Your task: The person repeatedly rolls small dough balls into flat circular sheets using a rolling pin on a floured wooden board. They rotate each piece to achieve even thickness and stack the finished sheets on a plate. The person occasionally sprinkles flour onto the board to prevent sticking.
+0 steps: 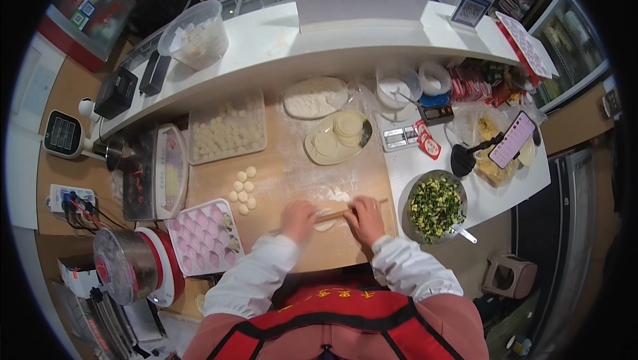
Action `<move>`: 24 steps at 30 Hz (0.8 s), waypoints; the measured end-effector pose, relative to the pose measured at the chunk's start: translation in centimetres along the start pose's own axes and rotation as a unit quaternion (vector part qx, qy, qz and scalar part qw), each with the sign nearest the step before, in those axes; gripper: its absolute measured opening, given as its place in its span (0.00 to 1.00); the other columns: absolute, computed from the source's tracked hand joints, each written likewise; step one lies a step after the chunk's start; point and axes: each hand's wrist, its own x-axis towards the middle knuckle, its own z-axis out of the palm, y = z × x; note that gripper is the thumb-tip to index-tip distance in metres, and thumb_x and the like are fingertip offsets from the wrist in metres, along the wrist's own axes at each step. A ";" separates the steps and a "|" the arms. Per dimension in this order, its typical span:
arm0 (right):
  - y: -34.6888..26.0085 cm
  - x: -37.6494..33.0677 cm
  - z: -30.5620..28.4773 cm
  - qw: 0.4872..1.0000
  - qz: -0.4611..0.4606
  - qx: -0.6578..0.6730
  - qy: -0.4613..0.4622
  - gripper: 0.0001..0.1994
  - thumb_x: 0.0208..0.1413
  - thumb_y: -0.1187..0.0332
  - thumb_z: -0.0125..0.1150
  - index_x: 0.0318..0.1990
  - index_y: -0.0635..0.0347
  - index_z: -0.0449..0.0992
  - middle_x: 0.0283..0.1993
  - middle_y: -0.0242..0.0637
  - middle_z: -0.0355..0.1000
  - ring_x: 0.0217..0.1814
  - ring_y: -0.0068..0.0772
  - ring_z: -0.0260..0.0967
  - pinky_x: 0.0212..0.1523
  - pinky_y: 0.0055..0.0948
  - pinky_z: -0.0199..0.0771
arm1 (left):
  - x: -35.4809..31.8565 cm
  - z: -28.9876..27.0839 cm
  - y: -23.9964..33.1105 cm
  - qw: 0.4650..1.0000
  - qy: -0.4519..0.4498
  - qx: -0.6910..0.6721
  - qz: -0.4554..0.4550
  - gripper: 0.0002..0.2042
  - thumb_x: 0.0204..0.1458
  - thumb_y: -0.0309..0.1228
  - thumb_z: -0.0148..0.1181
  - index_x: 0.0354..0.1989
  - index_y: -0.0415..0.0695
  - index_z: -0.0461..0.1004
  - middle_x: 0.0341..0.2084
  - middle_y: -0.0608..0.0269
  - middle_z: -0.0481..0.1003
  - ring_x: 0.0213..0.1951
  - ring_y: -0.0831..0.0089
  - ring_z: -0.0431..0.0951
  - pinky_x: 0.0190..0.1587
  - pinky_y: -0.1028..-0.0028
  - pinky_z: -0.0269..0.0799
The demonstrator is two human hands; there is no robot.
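My left hand (299,219) and my right hand (366,218) are closed over a thin wooden rolling pin (333,214), one near each end. The pin's right tip sticks out past my right hand. Under the pin lies a small flattened dough round (325,226), partly hidden by it. The wooden board (286,180) beneath is dusted with flour. Several small dough balls (243,187) rest on the board, left of my left hand. Beyond my hands, an oval plate (319,155) carries a stack of thin dough wrappers (348,125).
At the far left stands a clear tub (260,144) of dough balls; nearer is a tray (191,240) of pink and pale dumplings. A bowl of chopped green filling (435,206) stands at right. Behind it are a phone on a stand (513,139) and a scale (397,138).
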 end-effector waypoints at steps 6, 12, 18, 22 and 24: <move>0.1 -4.0 -0.9 0.998 -0.031 -0.033 -0.037 0.14 0.56 0.65 0.68 0.47 0.58 0.76 0.53 0.41 0.71 0.57 0.50 0.67 0.62 0.48 0.63 | 4.4 -2.8 0.9 0.982 0.082 -0.167 0.038 0.10 0.53 0.25 0.68 0.44 0.40 0.82 0.36 0.55 0.81 0.39 0.58 0.81 0.41 0.68 0.77; 0.5 -3.5 -0.7 0.996 -0.058 -0.050 -0.036 0.14 0.57 0.64 0.67 0.49 0.57 0.75 0.53 0.40 0.72 0.57 0.49 0.67 0.64 0.48 0.63 | 3.2 -4.7 -3.1 0.952 0.249 -0.122 -0.129 0.16 0.55 0.27 0.65 0.52 0.40 0.77 0.48 0.52 0.76 0.50 0.53 0.76 0.53 0.59 0.73; 0.5 -3.7 -0.7 0.997 -0.051 -0.047 -0.043 0.15 0.56 0.65 0.67 0.49 0.57 0.75 0.53 0.41 0.72 0.58 0.50 0.67 0.65 0.48 0.62 | -5.9 -4.5 -7.9 0.954 0.135 0.157 -0.218 0.16 0.54 0.30 0.62 0.51 0.43 0.76 0.49 0.52 0.73 0.55 0.50 0.72 0.58 0.54 0.67; 0.7 -3.7 -0.5 0.997 -0.054 -0.045 -0.044 0.15 0.56 0.65 0.67 0.49 0.57 0.75 0.54 0.41 0.71 0.57 0.49 0.67 0.64 0.49 0.62 | -6.0 -2.6 -8.2 0.983 0.086 0.007 -0.159 0.16 0.55 0.31 0.62 0.52 0.43 0.76 0.50 0.50 0.73 0.54 0.49 0.72 0.59 0.49 0.65; 0.7 -3.7 -0.4 0.997 -0.059 -0.043 -0.038 0.15 0.56 0.65 0.67 0.49 0.57 0.75 0.54 0.41 0.71 0.57 0.49 0.68 0.64 0.49 0.62 | -4.4 -1.8 -7.4 0.990 0.042 -0.015 -0.137 0.18 0.56 0.32 0.61 0.55 0.43 0.75 0.53 0.50 0.72 0.56 0.48 0.71 0.60 0.48 0.64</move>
